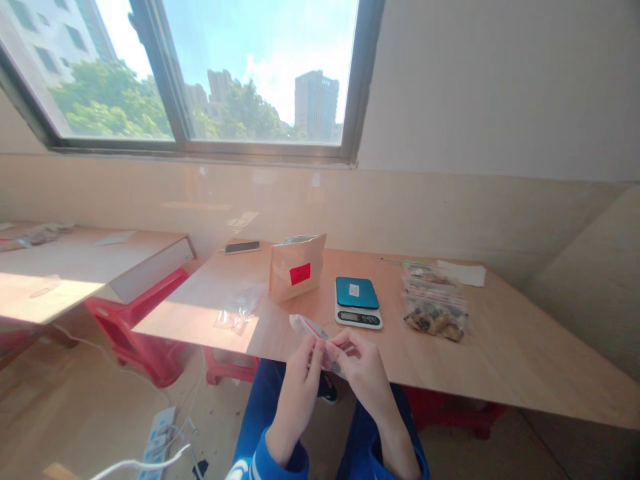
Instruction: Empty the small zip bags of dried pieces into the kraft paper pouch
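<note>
A small clear zip bag (306, 325) with a red strip along its top is pinched between my two hands at the table's front edge. My left hand (303, 373) closes on its near edge, and my right hand (361, 363) grips it just to the right. What the bag holds is mostly hidden by my fingers. Beyond my hands stands a brown paper pouch (283, 277) with a red label, its top open. Right of the pouch lies a kitchen scale (357, 302) with a teal plate and a small white sticker.
Filled zip bags (435, 313) with brown pieces lie on the right of the table (505, 353). Clear plastic bags (239, 308) and a phone (243, 247) are on the left. White paper (463, 273) sits at the back right. A red stool (145, 333) stands between the tables.
</note>
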`<act>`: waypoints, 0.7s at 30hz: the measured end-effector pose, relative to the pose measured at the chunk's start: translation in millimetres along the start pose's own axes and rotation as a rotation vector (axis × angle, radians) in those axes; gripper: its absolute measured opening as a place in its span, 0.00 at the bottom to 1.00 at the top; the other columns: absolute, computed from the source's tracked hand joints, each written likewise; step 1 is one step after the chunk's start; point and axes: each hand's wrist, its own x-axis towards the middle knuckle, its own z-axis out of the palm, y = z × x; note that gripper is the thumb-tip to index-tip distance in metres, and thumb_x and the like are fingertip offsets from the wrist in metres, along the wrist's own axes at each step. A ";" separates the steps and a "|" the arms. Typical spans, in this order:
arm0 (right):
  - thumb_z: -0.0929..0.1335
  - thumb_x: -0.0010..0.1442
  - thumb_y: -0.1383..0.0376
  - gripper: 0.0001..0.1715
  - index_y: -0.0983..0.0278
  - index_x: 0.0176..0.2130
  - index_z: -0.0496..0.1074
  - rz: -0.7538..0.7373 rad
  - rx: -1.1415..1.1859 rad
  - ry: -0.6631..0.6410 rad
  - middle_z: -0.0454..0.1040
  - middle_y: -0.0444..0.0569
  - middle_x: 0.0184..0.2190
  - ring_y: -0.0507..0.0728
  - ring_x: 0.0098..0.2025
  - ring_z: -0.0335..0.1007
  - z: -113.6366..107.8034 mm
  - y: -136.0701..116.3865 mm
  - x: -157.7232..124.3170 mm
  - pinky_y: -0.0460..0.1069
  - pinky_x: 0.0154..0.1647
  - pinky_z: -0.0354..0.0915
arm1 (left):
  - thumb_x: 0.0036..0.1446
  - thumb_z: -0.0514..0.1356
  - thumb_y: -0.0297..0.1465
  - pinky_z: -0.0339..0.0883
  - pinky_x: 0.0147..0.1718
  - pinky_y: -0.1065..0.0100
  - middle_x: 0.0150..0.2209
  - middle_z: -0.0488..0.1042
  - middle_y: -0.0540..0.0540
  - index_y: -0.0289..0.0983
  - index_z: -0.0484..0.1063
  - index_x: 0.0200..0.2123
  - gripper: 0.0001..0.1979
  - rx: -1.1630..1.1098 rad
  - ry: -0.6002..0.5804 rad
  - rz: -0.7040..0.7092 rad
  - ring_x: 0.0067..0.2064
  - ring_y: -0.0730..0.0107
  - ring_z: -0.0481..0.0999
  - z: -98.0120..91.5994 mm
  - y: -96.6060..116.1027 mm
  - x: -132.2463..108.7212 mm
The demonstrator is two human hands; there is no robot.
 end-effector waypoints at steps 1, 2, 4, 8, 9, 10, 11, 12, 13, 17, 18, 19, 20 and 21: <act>0.67 0.56 0.56 0.14 0.64 0.26 0.70 -0.007 -0.005 0.026 0.73 0.45 0.21 0.54 0.23 0.70 0.5 0.0 0.3 0.47 0.26 0.64 | 0.63 0.50 0.39 0.62 0.31 0.70 0.25 0.68 0.50 0.37 0.65 0.28 0.15 0.019 -0.022 0.018 0.29 0.71 0.68 0.0 0.6 -0.1; 0.67 0.56 0.56 0.14 0.64 0.26 0.69 -0.017 -0.017 0.064 0.72 0.45 0.21 0.54 0.23 0.69 0.5 0.6 0.9 0.47 0.26 0.64 | 0.63 0.49 0.38 0.61 0.30 0.71 0.25 0.67 0.51 0.37 0.65 0.27 0.15 0.036 -0.050 0.032 0.28 0.71 0.68 0.0 1.1 -0.5; 0.66 0.55 0.56 0.14 0.63 0.25 0.69 -0.037 -0.062 0.204 0.72 0.46 0.21 0.55 0.24 0.69 -2.8 3.7 2.9 0.48 0.27 0.64 | 0.63 0.49 0.38 0.60 0.29 0.71 0.23 0.67 0.51 0.37 0.64 0.25 0.16 0.069 -0.101 0.047 0.27 0.72 0.68 0.2 1.5 -1.8; 0.65 0.53 0.55 0.14 0.63 0.26 0.68 -0.037 -0.178 0.577 0.72 0.48 0.23 0.57 0.25 0.68 -23.9 15.7 6.9 0.50 0.28 0.63 | 0.61 0.51 0.39 0.56 0.25 0.72 0.19 0.65 0.52 0.37 0.63 0.21 0.18 0.117 -0.075 0.005 0.24 0.73 0.65 -0.8 0.7 -5.4; 0.66 0.53 0.54 0.14 0.63 0.26 0.68 -0.035 -0.188 0.623 0.72 0.47 0.22 0.57 0.25 0.68 -30.1 18.2 7.2 0.50 0.28 0.62 | 0.61 0.52 0.39 0.55 0.25 0.72 0.18 0.65 0.52 0.37 0.63 0.21 0.18 0.116 -0.065 -0.012 0.23 0.73 0.65 -1.4 0.6 -6.2; 0.66 0.52 0.53 0.15 0.63 0.26 0.68 -0.032 -0.179 0.640 0.71 0.47 0.21 0.57 0.24 0.67 -35.5 19.9 7.1 0.50 0.27 0.62 | 0.60 0.52 0.40 0.55 0.25 0.72 0.18 0.65 0.52 0.37 0.63 0.20 0.19 0.106 -0.069 -0.026 0.23 0.73 0.65 -2.2 0.6 -6.8; 0.67 0.52 0.52 0.16 0.63 0.27 0.68 -0.032 -0.149 0.642 0.71 0.46 0.20 0.56 0.24 0.67 -39.5 20.4 6.5 0.49 0.26 0.62 | 0.60 0.52 0.40 0.56 0.25 0.71 0.18 0.66 0.51 0.37 0.63 0.20 0.20 0.088 -0.088 -0.034 0.23 0.73 0.65 -2.8 0.5 -7.4; 0.68 0.52 0.51 0.17 0.63 0.27 0.68 -0.032 -0.105 0.630 0.70 0.45 0.19 0.56 0.23 0.67 -41.9 19.8 5.7 0.49 0.26 0.62 | 0.60 0.53 0.41 0.57 0.26 0.71 0.18 0.67 0.51 0.36 0.64 0.20 0.20 0.059 -0.117 -0.038 0.23 0.73 0.66 -3.3 0.3 -7.8; 0.68 0.52 0.50 0.19 0.63 0.28 0.67 -0.031 -0.054 0.610 0.70 0.44 0.19 0.56 0.22 0.67 -42.8 18.2 4.8 0.48 0.25 0.62 | 0.60 0.53 0.42 0.58 0.26 0.71 0.19 0.68 0.50 0.36 0.65 0.21 0.20 0.020 -0.147 -0.037 0.24 0.72 0.66 -3.4 -0.5 -8.1; 0.70 0.51 0.47 0.22 0.63 0.31 0.66 -0.043 0.125 0.552 0.70 0.42 0.18 0.54 0.20 0.67 -35.8 8.6 2.0 0.47 0.23 0.63 | 0.61 0.50 0.45 0.64 0.36 0.67 0.29 0.72 0.47 0.37 0.69 0.27 0.20 -0.238 -0.080 -0.036 0.34 0.68 0.71 4.4 -14.9 -5.2; 0.70 0.51 0.47 0.22 0.63 0.31 0.66 -0.054 0.160 0.542 0.70 0.42 0.18 0.53 0.20 0.67 -33.3 6.9 1.7 0.47 0.23 0.63 | 0.60 0.50 0.46 0.65 0.40 0.66 0.34 0.73 0.46 0.37 0.69 0.30 0.20 -0.308 -0.013 -0.058 0.38 0.66 0.72 8.6 -21.6 -3.3; 0.71 0.51 0.48 0.22 0.63 0.32 0.66 -0.065 0.192 0.532 0.70 0.41 0.19 0.53 0.20 0.67 -31.0 5.9 1.6 0.46 0.23 0.64 | 0.59 0.52 0.47 0.65 0.44 0.64 0.39 0.73 0.44 0.37 0.70 0.34 0.19 -0.373 0.051 -0.098 0.42 0.64 0.73 13.4 -28.8 -1.1; 0.71 0.52 0.49 0.21 0.63 0.33 0.66 -0.076 0.220 0.519 0.70 0.41 0.19 0.52 0.20 0.68 -28.9 5.4 1.6 0.46 0.24 0.65 | 0.55 0.56 0.47 0.65 0.46 0.62 0.43 0.73 0.43 0.38 0.70 0.39 0.19 -0.426 0.086 -0.151 0.47 0.61 0.72 18.6 -35.8 1.0; 0.70 0.53 0.49 0.21 0.62 0.33 0.66 -0.084 0.240 0.504 0.69 0.41 0.19 0.52 0.19 0.67 -27.0 5.4 1.5 0.47 0.25 0.65 | 0.51 0.59 0.48 0.65 0.47 0.60 0.47 0.72 0.41 0.39 0.69 0.43 0.22 -0.495 0.093 -0.223 0.49 0.58 0.72 23.7 -41.8 2.6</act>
